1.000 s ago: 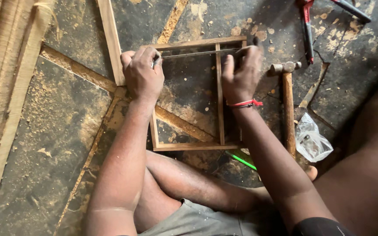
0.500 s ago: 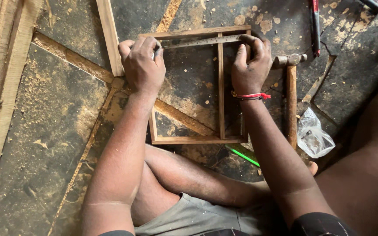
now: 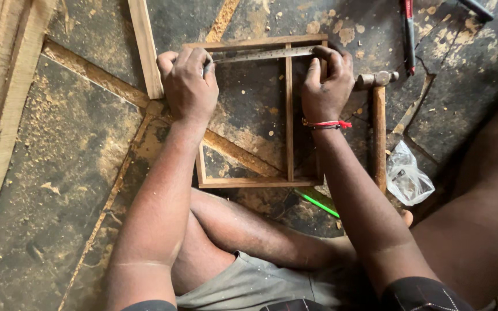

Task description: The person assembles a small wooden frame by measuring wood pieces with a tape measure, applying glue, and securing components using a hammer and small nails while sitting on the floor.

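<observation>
Stretching a thin grey metal tape blade point(image 3: 263, 55) across the far end of the small rectangular wooden frame point(image 3: 257, 182), the person is pinning it flat so it runs just inside the frame's far rail. Left hand point(image 3: 188, 86) is curling closed over the tape end at the frame's far-left corner, likely anchoring it; whether a tape case sits under the palm is hidden. Right hand point(image 3: 325, 86) is pressing fingertips down on the blade at the frame's far-right corner, fingers bent, holding it taut. Frame is lying flat on the dusty dark stone floor point(image 3: 41, 173), near rail sitting just ahead of the folded legs, a centre slat dividing it. Wooden-handled hammer point(image 3: 378, 126) is lying just right of the frame, clear plastic bag point(image 3: 407, 178) beyond it, green pencil-like stick point(image 3: 318, 203) just past the frame's near-right corner, loose timber strip point(image 3: 144, 46) touching its far-left side.
</observation>
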